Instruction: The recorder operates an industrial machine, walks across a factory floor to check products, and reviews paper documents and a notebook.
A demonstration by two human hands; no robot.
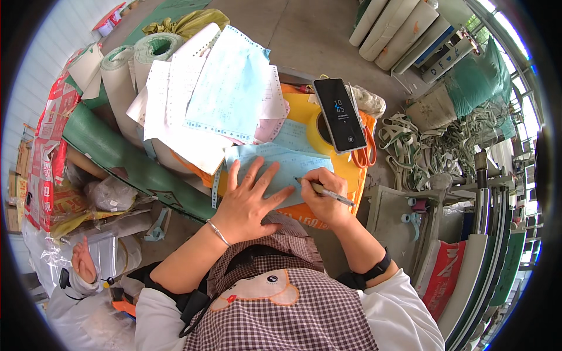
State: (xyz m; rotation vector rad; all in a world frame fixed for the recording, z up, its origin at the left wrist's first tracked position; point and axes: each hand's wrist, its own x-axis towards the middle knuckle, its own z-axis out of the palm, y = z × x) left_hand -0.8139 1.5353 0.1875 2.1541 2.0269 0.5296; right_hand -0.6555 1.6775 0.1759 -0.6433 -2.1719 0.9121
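My left hand (257, 196) lies flat with its fingers spread on a light blue paper sheet (304, 161), pressing it against the yellow and orange surface below. In my right hand (325, 199) is a pen (336, 195), its tip touching the sheet near my left fingertips. Beyond the sheet rests a loose pile of white and pale blue papers (228, 88) with punched edges. A smartphone (341, 116) with a lit screen leans on a yellow roll of tape (319, 134). Beside the phone show the orange handles of scissors (366, 153).
Green and white material rolls (134, 158) lie at the left, near red-printed bags (52, 152). Another person's hand (84, 261) shows at the lower left. Tangled strips (433, 146) lie on the floor at the right, beside a metal machine frame (480, 199). Tall rolls (404, 35) stand behind.
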